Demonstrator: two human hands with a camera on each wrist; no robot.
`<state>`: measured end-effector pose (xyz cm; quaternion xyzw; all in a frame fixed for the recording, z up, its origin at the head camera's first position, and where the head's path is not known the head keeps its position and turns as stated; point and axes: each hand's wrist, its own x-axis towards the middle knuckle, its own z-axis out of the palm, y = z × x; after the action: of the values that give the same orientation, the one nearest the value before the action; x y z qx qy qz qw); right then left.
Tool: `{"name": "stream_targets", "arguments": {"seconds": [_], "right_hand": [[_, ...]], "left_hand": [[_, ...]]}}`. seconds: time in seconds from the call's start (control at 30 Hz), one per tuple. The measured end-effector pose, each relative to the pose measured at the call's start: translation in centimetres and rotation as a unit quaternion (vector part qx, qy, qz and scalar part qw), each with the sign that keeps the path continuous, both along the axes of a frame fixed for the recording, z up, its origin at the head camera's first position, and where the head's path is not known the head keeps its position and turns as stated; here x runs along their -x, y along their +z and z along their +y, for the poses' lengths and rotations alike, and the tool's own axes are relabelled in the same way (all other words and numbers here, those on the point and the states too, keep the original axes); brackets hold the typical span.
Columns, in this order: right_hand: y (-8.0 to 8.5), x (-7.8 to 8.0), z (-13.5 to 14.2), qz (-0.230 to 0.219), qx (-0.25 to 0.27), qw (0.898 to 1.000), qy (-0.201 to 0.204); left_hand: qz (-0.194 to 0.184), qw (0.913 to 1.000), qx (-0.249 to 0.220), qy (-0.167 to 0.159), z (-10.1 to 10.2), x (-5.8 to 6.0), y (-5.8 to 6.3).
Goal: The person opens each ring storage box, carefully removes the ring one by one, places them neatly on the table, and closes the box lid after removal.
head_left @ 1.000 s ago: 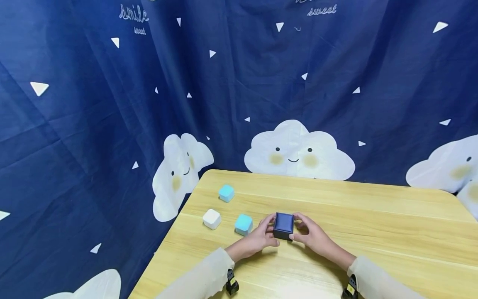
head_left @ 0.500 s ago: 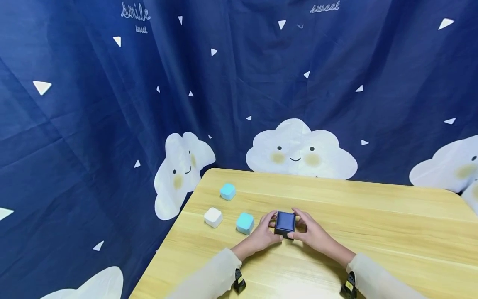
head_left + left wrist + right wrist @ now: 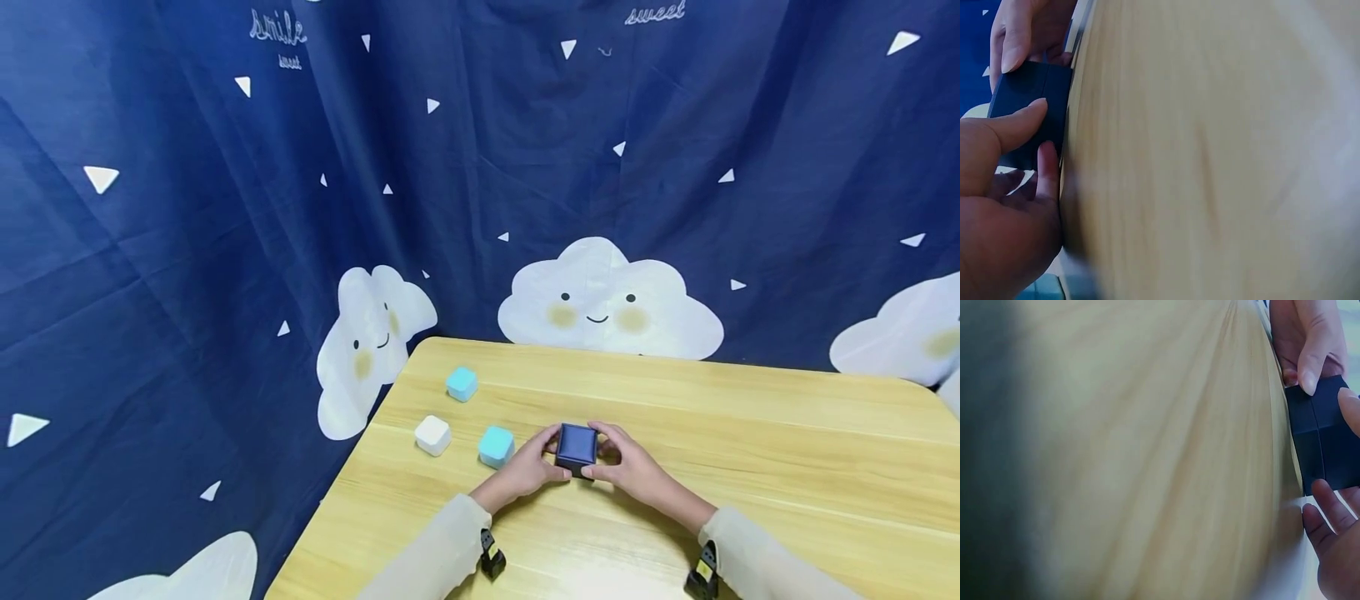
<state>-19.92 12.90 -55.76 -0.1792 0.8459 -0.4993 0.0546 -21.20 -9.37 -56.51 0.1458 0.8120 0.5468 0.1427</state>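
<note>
A small dark blue jewelry box (image 3: pixel 577 444), its lid closed, sits between my two hands on the wooden table. My left hand (image 3: pixel 525 469) holds its left side, thumb at the front and fingers behind. From the right, my right hand (image 3: pixel 633 469) grips it with the thumb at the near right corner and the index finger at the far edge. A thin seam runs across the box (image 3: pixel 1035 87) in the left wrist view, with the left thumb lying on the front face. In the right wrist view both thumbs touch the box (image 3: pixel 1310 431).
Left of the hands stand a light blue cube (image 3: pixel 497 447), a white cube (image 3: pixel 432 436) and, farther back, another light blue cube (image 3: pixel 462 383). The wooden table (image 3: pixel 750 433) ends at a dark blue curtain (image 3: pixel 525 150) with clouds printed on it.
My left thumb has come up from beside the box onto its front, and the left hand has closed in on it. The right hand keeps its hold; the view has shifted slightly.
</note>
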Motion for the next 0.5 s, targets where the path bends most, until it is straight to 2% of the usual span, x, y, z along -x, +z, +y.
{"name": "stream_targets", "arguments": {"seconds": [0.27, 0.5], "right_hand": [[-0.25, 0.02, -0.06, -0.001, 0.007, 1.0, -0.005], [-0.32, 0.09, 0.08, -0.004, 0.022, 1.0, -0.008]], "left_hand": [[-0.009, 0.9998, 0.016, 0.006, -0.28, -0.24, 0.39], [-0.014, 0.9999, 0.001, 0.004, -0.14, -0.16, 0.27]]}}
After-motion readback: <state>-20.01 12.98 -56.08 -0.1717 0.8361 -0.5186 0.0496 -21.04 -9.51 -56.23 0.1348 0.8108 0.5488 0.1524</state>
